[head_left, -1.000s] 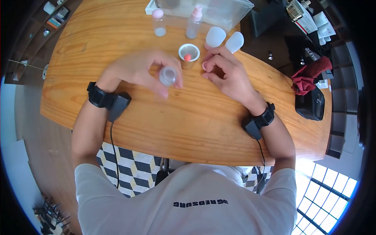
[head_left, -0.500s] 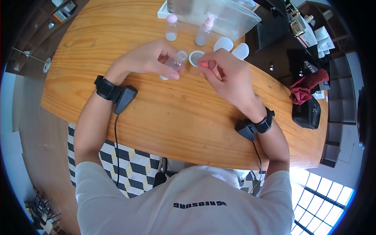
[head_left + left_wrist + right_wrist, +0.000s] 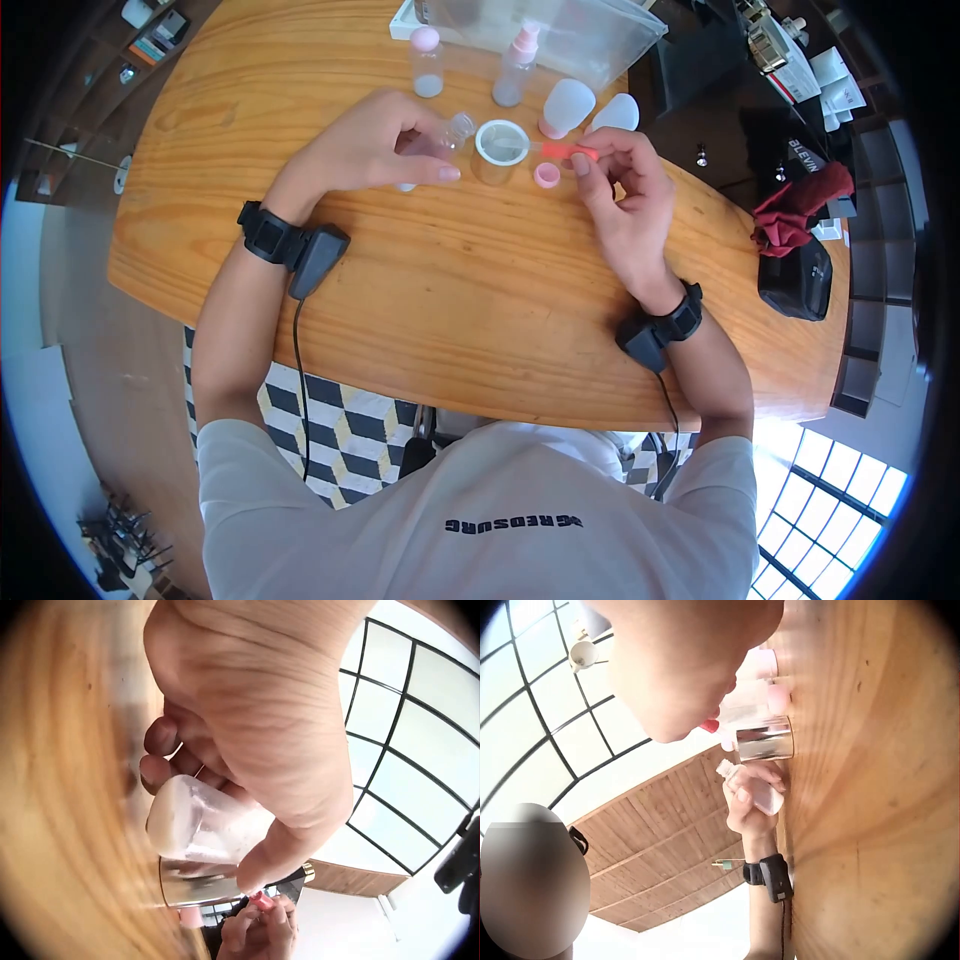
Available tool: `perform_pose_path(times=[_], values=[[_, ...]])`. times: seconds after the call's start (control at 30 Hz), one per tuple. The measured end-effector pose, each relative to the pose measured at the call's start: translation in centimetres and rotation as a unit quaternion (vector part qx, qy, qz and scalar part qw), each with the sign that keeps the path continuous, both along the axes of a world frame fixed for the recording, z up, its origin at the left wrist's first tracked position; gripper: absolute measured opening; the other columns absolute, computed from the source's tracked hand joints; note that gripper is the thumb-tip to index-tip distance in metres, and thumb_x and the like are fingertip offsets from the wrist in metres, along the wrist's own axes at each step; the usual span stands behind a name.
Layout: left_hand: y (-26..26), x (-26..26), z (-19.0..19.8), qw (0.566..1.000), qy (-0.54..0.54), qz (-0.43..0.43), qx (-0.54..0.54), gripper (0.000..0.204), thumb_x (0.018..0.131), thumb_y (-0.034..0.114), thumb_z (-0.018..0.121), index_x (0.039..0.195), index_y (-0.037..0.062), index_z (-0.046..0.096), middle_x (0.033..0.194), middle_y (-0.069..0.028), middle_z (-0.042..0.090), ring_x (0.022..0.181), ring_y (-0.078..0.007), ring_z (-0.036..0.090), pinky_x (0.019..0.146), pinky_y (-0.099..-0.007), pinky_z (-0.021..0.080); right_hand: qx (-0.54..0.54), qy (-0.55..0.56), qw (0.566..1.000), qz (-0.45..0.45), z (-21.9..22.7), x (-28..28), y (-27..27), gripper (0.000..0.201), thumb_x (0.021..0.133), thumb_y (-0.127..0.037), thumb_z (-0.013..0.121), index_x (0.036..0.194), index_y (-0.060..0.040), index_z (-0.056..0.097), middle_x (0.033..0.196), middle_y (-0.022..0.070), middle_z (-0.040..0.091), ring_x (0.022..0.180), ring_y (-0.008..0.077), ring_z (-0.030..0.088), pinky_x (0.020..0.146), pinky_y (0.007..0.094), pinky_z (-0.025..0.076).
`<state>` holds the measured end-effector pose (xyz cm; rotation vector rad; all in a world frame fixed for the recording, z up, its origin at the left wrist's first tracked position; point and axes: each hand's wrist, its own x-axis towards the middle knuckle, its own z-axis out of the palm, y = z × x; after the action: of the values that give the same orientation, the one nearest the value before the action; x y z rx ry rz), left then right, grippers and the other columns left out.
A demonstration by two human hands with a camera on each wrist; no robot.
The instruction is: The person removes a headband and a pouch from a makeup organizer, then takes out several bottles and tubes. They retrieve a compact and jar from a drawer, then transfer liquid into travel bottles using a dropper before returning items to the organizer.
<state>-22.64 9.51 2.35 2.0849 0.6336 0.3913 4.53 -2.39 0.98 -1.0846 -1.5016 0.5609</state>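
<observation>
My left hand (image 3: 385, 145) grips a small clear bottle (image 3: 457, 135), uncapped and tilted with its neck toward the right; its frosted base shows in the left wrist view. Between thumb and fingertips, my right hand (image 3: 632, 195) pinches a dropper (image 3: 560, 150) by its red bulb. The dropper lies nearly level, its clear tube reaching over a white-rimmed cup (image 3: 502, 143) between the hands. From the side, this cup (image 3: 765, 740) has a shiny mirror-like wall. A pink cap (image 3: 546, 176) rests on the table just right of the cup.
Farther back stand a pink-capped bottle (image 3: 427, 62), a pink-topped pump bottle (image 3: 516, 70) and two white squeeze bottles, one left (image 3: 567, 105) and one right (image 3: 614, 113). A clear plastic bin (image 3: 570, 35) is behind them. At the right sit a dark red cloth (image 3: 800, 210) and a black case (image 3: 797, 283).
My right hand has set the pink cap on the table and lifted the dropper out of the cup, drawing it rightward. My left hand has tilted the bottle toward the cup.
</observation>
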Motion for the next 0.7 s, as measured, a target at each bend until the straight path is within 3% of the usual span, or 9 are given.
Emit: perform_pose_path(times=[0.1,0.17,0.43,0.6,0.7], values=[[-0.28,0.24,0.07,1.000,-0.009,0.001,0.028,0.039,0.082,0.036,0.083,0.073,0.0020,0.066,0.059,-0.0032,0.051,0.054,-0.0147,0.041,0.052,-0.0315,0.031,-0.020,-0.024,1.000,-0.004,-0.19,0.36,-0.06,0.013,0.096,-0.002,0.070,0.109,-0.0038,0.066,0.070,-0.0050,0.064,0.059,-0.0011,0.048,0.050,0.0187,0.035],[-0.26,0.16,-0.02,0.999,0.010,-0.010,0.052,0.031,0.082,0.023,0.082,0.074,0.0034,0.059,0.066,0.0012,0.050,0.057,-0.0101,0.040,0.052,-0.0283,0.030,-0.013,-0.006,1.000,0.002,-0.05,0.13,0.01,0.014,0.096,-0.002,0.070,0.109,-0.0038,0.066,0.071,-0.0050,0.065,0.059,-0.0012,0.048,0.051,0.0187,0.035],[-0.56,0.40,-0.02,0.996,-0.010,-0.003,0.093,0.033,0.081,0.027,0.081,0.077,0.0017,0.060,0.066,-0.0023,0.048,0.057,-0.0142,0.039,0.053,-0.0308,0.030,0.005,0.032,0.999,0.021,-0.79,0.67,0.17,0.014,0.098,-0.002,0.069,0.111,-0.0022,0.063,0.081,-0.0024,0.068,0.062,0.0000,0.049,0.054,0.0187,0.038],[-0.66,0.40,0.28,0.995,0.000,-0.003,0.100,0.034,0.082,0.028,0.082,0.078,0.0012,0.061,0.066,-0.0028,0.047,0.058,-0.0148,0.039,0.053,-0.0315,0.030,-0.006,0.123,0.991,0.049,-0.18,0.39,-0.23,0.019,0.099,-0.001,0.068,0.116,0.0003,0.060,0.097,0.0029,0.070,0.070,0.0019,0.054,0.067,0.0189,0.045],[-0.85,0.45,0.43,0.996,0.018,-0.002,0.086,0.033,0.081,0.027,0.083,0.080,0.0007,0.063,0.066,-0.0038,0.050,0.058,-0.0151,0.042,0.053,-0.0311,0.032,-0.013,0.122,0.991,0.050,-0.06,0.24,-0.56,0.019,0.099,0.000,0.067,0.116,0.0008,0.059,0.097,0.0038,0.070,0.071,0.0027,0.057,0.070,0.0192,0.046]])
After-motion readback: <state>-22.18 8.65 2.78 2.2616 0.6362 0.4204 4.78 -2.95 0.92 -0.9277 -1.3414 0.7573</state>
